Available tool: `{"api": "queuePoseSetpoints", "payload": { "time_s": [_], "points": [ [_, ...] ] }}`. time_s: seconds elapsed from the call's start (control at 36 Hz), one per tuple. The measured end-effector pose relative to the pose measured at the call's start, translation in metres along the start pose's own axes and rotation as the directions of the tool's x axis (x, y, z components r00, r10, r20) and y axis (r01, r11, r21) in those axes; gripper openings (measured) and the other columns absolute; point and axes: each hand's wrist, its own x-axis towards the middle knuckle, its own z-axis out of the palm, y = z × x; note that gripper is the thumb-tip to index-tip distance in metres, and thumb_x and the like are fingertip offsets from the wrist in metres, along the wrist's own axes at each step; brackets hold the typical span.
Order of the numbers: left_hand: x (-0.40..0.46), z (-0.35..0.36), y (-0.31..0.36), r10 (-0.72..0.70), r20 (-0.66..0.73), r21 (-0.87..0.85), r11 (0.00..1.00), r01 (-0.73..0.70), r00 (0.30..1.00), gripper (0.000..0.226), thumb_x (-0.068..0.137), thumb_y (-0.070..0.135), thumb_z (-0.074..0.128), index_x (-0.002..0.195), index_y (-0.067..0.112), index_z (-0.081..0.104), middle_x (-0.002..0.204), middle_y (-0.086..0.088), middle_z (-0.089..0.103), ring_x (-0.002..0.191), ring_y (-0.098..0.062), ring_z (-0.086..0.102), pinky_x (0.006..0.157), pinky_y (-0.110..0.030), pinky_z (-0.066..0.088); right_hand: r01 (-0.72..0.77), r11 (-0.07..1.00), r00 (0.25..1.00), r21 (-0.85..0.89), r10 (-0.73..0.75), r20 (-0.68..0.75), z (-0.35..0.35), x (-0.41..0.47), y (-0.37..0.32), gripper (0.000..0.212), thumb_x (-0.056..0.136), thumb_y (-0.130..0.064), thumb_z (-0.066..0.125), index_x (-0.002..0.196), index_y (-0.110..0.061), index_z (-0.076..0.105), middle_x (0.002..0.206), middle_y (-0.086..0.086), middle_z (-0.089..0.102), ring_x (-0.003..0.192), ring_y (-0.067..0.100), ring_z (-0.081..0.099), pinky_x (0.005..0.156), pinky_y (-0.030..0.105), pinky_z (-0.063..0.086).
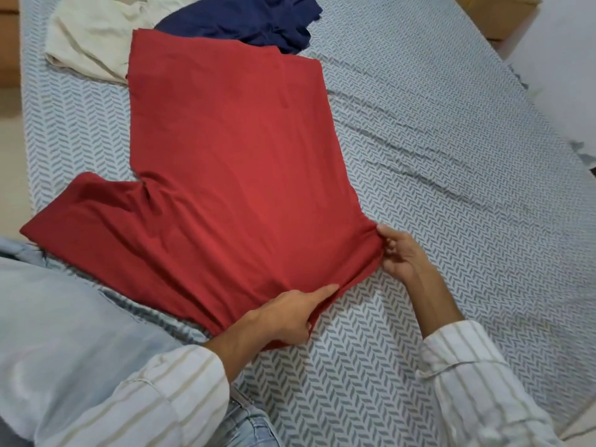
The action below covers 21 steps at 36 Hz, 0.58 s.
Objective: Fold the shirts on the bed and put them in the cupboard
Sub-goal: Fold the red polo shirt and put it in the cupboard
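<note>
A red shirt (232, 175) lies spread on the bed (451, 156), one sleeve stretching out to the left. My left hand (290, 314) grips the shirt's near edge, thumb on top and fingers curled under the cloth. My right hand (398, 253) pinches the bunched right shoulder corner of the same shirt. A navy shirt (245, 21) lies crumpled at the far end, partly under the red one. A cream shirt (93, 37) lies beside it at the far left.
The bed has a white sheet with a grey chevron pattern. A pale blue cloth (58, 317) lies at the near left. A wooden piece of furniture (496, 14) stands at the far right against a white wall (564, 59).
</note>
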Motion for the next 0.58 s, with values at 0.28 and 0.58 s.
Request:
{"api": "queuePoseSetpoints", "payload": {
  "time_s": [0.28,0.58],
  "points": [
    [0.007,-0.016,0.01,-0.011,0.144,0.05,0.999,0.003,0.989,0.076,0.089,0.007,0.055,0.157,0.03,0.032,0.149,-0.001,0.052,0.134,-0.022,0.05,0.112,-0.03,0.04,0.184,0.892,0.979,0.413,-0.129,-0.158,-0.021,0.017,0.022,0.033,0.041,-0.004,0.047,0.063,-0.023,0.031,0.056,-0.005,0.037,0.043,0.012,0.033,0.043,0.015,0.034],
    [0.012,-0.018,0.012,0.005,0.128,0.036,0.999,-0.01,0.992,0.074,0.089,0.005,0.053,0.157,0.027,0.034,0.146,0.001,0.055,0.13,-0.018,0.052,0.097,-0.011,0.031,0.011,0.974,0.997,-0.225,-0.027,-0.068,-0.022,0.033,-0.011,0.021,0.09,-0.022,0.073,0.108,-0.01,0.073,0.086,0.004,0.073,0.072,0.017,0.066,0.065,0.03,0.055]
  ]
}}
